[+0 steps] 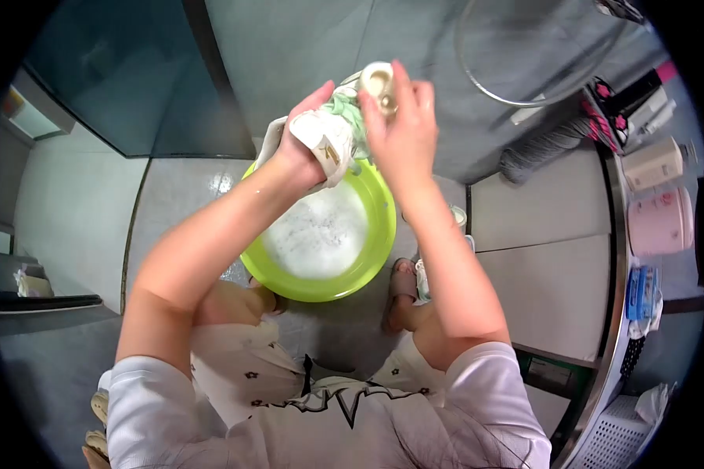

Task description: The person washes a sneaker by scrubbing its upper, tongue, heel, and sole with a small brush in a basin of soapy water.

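Observation:
My left hand (309, 141) grips a white and green shoe (338, 144) from the left side, fingers wrapped under it. The shoe has green laces or cloth at its top and a small gold-brown mark on its side. A cream-coloured scrub brush (377, 80), with a round hollow in its back, sits in my right hand (405, 129) against the upper end of the shoe; its bristles are hidden. Both hands are raised over the far rim of a lime-green basin (383, 211), which holds white soapy foam (317, 234).
The basin stands on grey floor tiles between my feet. A glass panel (133, 78) is at the far left. On the right, a ledge carries a pump bottle (653, 166), a pink tub (661, 221) and a blue packet (643, 293). A grey hose-like roll (544, 148) lies beyond.

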`<move>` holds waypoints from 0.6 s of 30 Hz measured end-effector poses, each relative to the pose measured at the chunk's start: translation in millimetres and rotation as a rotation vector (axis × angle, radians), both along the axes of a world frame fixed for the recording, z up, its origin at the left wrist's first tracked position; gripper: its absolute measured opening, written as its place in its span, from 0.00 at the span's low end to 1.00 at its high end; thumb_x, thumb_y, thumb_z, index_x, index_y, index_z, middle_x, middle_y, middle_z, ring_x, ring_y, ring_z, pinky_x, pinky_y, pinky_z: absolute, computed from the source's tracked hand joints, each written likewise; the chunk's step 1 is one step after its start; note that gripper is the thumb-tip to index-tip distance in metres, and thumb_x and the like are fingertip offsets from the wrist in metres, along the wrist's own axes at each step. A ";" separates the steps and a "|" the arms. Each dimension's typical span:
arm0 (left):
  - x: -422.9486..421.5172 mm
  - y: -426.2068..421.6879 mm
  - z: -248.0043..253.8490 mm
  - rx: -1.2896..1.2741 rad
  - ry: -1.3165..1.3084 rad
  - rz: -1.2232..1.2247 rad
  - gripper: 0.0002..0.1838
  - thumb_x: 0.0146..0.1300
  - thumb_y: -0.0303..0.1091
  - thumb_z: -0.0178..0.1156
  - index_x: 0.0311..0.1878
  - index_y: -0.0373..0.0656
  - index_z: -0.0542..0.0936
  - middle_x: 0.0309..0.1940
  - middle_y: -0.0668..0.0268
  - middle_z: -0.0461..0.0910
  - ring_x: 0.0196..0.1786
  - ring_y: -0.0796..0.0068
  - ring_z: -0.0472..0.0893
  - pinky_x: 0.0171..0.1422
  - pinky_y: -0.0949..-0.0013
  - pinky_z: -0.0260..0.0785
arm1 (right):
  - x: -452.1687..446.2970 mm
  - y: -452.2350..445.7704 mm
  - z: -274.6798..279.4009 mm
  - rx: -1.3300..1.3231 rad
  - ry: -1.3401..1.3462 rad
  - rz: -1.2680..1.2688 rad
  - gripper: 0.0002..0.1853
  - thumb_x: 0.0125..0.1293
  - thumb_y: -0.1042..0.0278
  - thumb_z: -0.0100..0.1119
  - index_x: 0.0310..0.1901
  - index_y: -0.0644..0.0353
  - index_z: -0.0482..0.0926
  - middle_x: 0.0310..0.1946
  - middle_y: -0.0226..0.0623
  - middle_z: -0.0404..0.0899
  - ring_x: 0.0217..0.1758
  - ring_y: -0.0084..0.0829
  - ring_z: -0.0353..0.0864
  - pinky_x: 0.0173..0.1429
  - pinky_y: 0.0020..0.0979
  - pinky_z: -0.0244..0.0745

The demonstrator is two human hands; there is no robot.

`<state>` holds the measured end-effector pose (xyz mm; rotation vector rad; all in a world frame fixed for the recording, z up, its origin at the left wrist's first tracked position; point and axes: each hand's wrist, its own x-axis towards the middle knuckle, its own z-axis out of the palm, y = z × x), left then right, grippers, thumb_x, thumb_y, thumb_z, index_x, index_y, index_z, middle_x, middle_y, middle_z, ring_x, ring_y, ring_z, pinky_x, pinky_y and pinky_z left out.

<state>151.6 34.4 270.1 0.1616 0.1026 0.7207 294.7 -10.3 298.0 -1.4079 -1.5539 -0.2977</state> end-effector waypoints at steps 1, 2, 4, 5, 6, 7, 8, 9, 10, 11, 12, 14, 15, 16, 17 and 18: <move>-7.7 -7.5 14.4 0.033 -0.022 0.001 0.21 0.72 0.47 0.51 0.50 0.38 0.82 0.47 0.59 0.85 0.49 0.63 0.84 0.58 0.60 0.75 | -10.1 -17.3 3.2 -0.014 0.008 0.061 0.27 0.62 0.55 0.65 0.60 0.61 0.75 0.44 0.41 0.74 0.37 0.44 0.83 0.40 0.41 0.80; -3.4 -23.4 33.1 0.022 0.068 0.127 0.22 0.72 0.47 0.50 0.53 0.37 0.80 0.49 0.57 0.84 0.51 0.60 0.83 0.60 0.60 0.74 | -9.5 -32.7 -2.5 -0.031 0.026 0.124 0.27 0.62 0.55 0.65 0.60 0.61 0.75 0.44 0.42 0.74 0.37 0.44 0.83 0.40 0.41 0.80; -0.7 -36.4 32.1 0.060 0.019 0.118 0.24 0.72 0.47 0.49 0.57 0.36 0.77 0.52 0.56 0.82 0.53 0.58 0.82 0.63 0.58 0.72 | -4.8 -52.7 8.0 -0.090 -0.011 0.187 0.26 0.63 0.56 0.65 0.59 0.63 0.75 0.45 0.43 0.74 0.40 0.45 0.83 0.41 0.42 0.79; 0.4 -43.4 29.1 0.065 -0.029 0.096 0.25 0.73 0.48 0.48 0.58 0.35 0.76 0.53 0.56 0.82 0.53 0.58 0.82 0.64 0.57 0.71 | 2.9 -53.6 20.3 -0.063 0.006 0.144 0.26 0.63 0.56 0.65 0.59 0.63 0.75 0.46 0.43 0.74 0.40 0.45 0.82 0.41 0.42 0.79; 1.7 -49.5 28.0 0.062 -0.049 0.088 0.25 0.73 0.48 0.48 0.58 0.35 0.76 0.53 0.56 0.82 0.53 0.58 0.82 0.65 0.57 0.71 | 10.9 -49.7 35.7 -0.046 0.025 0.100 0.26 0.63 0.57 0.64 0.59 0.63 0.75 0.46 0.43 0.74 0.41 0.45 0.82 0.41 0.42 0.79; 3.8 -56.0 29.2 0.055 -0.070 0.079 0.25 0.73 0.48 0.48 0.58 0.35 0.77 0.53 0.56 0.82 0.53 0.57 0.82 0.65 0.56 0.70 | 15.5 -49.5 45.2 -0.032 0.045 0.056 0.26 0.63 0.57 0.64 0.59 0.63 0.75 0.46 0.43 0.74 0.41 0.45 0.82 0.41 0.42 0.79; 6.2 -63.5 30.0 0.047 -0.094 0.074 0.25 0.73 0.49 0.48 0.58 0.35 0.77 0.53 0.56 0.82 0.54 0.57 0.81 0.65 0.56 0.70 | 10.3 -53.6 45.5 -0.021 0.046 0.048 0.26 0.64 0.57 0.64 0.59 0.62 0.75 0.45 0.43 0.75 0.42 0.45 0.82 0.41 0.41 0.79; 5.5 -73.5 32.0 0.034 -0.060 0.119 0.25 0.73 0.49 0.48 0.58 0.35 0.76 0.53 0.56 0.82 0.54 0.57 0.81 0.65 0.56 0.70 | 1.7 -63.1 42.3 -0.015 0.057 0.073 0.26 0.63 0.57 0.64 0.60 0.62 0.74 0.45 0.44 0.75 0.42 0.47 0.82 0.43 0.42 0.78; 5.0 -78.0 36.8 0.033 -0.028 0.166 0.25 0.73 0.48 0.48 0.58 0.35 0.76 0.54 0.56 0.81 0.54 0.57 0.81 0.65 0.56 0.70 | -5.4 -75.2 28.4 -0.004 0.054 0.136 0.26 0.63 0.57 0.65 0.60 0.62 0.74 0.45 0.45 0.75 0.43 0.48 0.82 0.43 0.42 0.78; 4.5 -77.2 42.1 0.043 0.000 0.213 0.25 0.73 0.48 0.48 0.58 0.36 0.76 0.54 0.56 0.81 0.55 0.56 0.81 0.65 0.56 0.70 | -8.9 -83.6 14.8 0.019 0.047 0.201 0.26 0.63 0.58 0.65 0.59 0.62 0.75 0.46 0.45 0.75 0.43 0.48 0.82 0.44 0.42 0.78; 4.0 -82.7 38.3 0.061 -0.025 0.172 0.24 0.73 0.48 0.49 0.57 0.37 0.77 0.54 0.55 0.81 0.55 0.55 0.80 0.65 0.55 0.70 | -6.4 -89.1 12.1 -0.053 0.056 0.227 0.26 0.62 0.58 0.66 0.59 0.62 0.75 0.46 0.46 0.74 0.43 0.50 0.81 0.45 0.42 0.78; 3.8 -90.2 31.5 -0.015 -0.112 0.116 0.23 0.72 0.47 0.49 0.56 0.37 0.78 0.54 0.55 0.81 0.55 0.55 0.80 0.65 0.55 0.70 | 14.3 -80.4 25.8 -0.036 0.063 0.166 0.26 0.62 0.58 0.66 0.59 0.63 0.75 0.45 0.47 0.75 0.43 0.50 0.81 0.45 0.42 0.78; 5.2 -93.7 29.2 -0.054 -0.154 0.086 0.23 0.72 0.47 0.49 0.56 0.38 0.78 0.54 0.55 0.81 0.55 0.54 0.80 0.65 0.55 0.70 | 22.7 -73.1 33.5 -0.029 0.067 0.133 0.26 0.62 0.59 0.65 0.59 0.63 0.75 0.44 0.47 0.75 0.43 0.50 0.81 0.46 0.42 0.78; 12.9 -103.3 40.1 -0.092 0.050 0.255 0.21 0.72 0.46 0.50 0.53 0.38 0.79 0.52 0.55 0.82 0.54 0.54 0.80 0.66 0.54 0.70 | 18.6 -71.5 38.6 -0.014 0.085 0.131 0.27 0.62 0.58 0.66 0.59 0.65 0.75 0.42 0.47 0.75 0.42 0.49 0.80 0.46 0.41 0.77; 7.6 -91.0 19.6 -0.012 -0.194 0.119 0.20 0.72 0.45 0.49 0.51 0.38 0.80 0.51 0.55 0.83 0.54 0.54 0.80 0.65 0.53 0.70 | 13.6 -78.9 31.8 -0.021 0.092 0.165 0.27 0.62 0.58 0.66 0.58 0.65 0.75 0.42 0.47 0.75 0.42 0.49 0.80 0.45 0.40 0.77; 5.2 -92.0 14.2 -0.002 -0.269 0.123 0.20 0.72 0.45 0.49 0.51 0.39 0.80 0.50 0.56 0.83 0.54 0.54 0.80 0.65 0.53 0.70 | 7.7 -87.6 20.2 -0.018 0.095 0.201 0.27 0.62 0.58 0.66 0.58 0.66 0.75 0.41 0.48 0.75 0.42 0.48 0.80 0.45 0.40 0.76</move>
